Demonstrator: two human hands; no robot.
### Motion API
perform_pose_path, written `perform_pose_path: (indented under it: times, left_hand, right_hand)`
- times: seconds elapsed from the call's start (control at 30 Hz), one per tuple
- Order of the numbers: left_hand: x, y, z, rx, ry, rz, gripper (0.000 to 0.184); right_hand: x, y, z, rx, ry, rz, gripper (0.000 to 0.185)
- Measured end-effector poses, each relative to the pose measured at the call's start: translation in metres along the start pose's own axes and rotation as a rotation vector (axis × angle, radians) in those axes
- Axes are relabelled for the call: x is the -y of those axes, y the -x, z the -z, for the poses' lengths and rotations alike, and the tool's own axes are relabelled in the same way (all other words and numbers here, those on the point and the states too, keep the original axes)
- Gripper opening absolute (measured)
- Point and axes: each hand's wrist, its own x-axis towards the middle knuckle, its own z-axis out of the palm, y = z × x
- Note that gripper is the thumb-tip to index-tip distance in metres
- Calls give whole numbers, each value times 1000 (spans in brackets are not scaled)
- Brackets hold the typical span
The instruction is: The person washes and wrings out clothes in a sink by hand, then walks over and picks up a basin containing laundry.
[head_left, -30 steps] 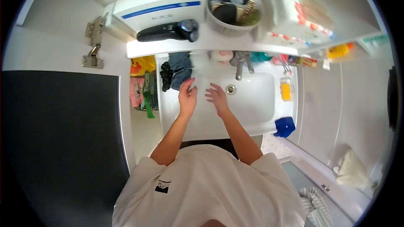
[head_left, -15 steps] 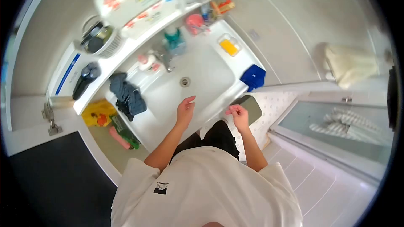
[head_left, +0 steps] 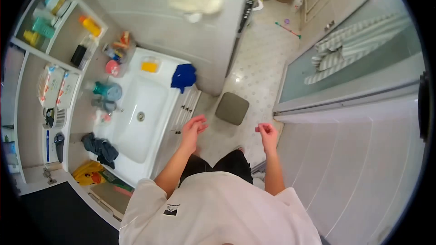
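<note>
My left hand (head_left: 194, 132) hangs in the air beside the front of the vanity, fingers apart and holding nothing. Over the floor to the right, my right hand (head_left: 268, 136) has its fingers curled in loosely, and I see nothing in them. A grey-green square stool (head_left: 232, 108) stands on the floor ahead, between and beyond both hands; neither touches it. To the left is the white sink (head_left: 131, 129). A dark blue cloth (head_left: 183, 76) drapes over its far front corner, and dark grey clothing (head_left: 100, 149) lies on its near end.
A yellow soap bar (head_left: 149, 66) sits in a dish on the sink's far end. Bottles and a pink cup (head_left: 113, 68) line the back edge. An open cabinet (head_left: 32, 118) holds toiletries. At right, a glass door (head_left: 354, 59) carries a striped towel (head_left: 349, 45). Patterned floor (head_left: 261, 63) stretches ahead.
My view and body have turned right, away from the sink, so the sink now lies to my left and the stool and floor come into full view. Both hands stay raised in front of me.
</note>
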Motion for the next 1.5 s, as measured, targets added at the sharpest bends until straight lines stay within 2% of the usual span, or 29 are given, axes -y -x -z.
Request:
perform_pose_path:
  times: [0.23, 0.47, 0.77, 1.03, 1.33, 1.43, 1.5]
  left_hand:
    - [15, -5, -136, 71, -2, 4, 34]
    - [6, -33, -214, 139, -52, -17, 42]
    - [-16, -161, -290, 38, 127, -45, 60]
    - [-105, -302, -373, -49, 272, -148, 66]
    - [-177, -379, -404, -167, 363, -168, 71]
    - [-193, -403, -406, -239, 474, -175, 82]
    - [-202, -426, -407, -344, 519, -214, 82]
  right_hand:
    - [-4, 16, 123, -6, -44, -34, 12]
    - [11, -24, 165, 2, -85, -40, 14]
    - [72, -188, 168, 155, 85, 44, 19]
    - [145, -385, 127, 339, 95, 85, 21]
    - [173, -511, 93, 478, 39, 35, 20]
    - [189, -557, 75, 511, 43, -9, 20]
    - [193, -594, 58, 554, 4, 3, 20]
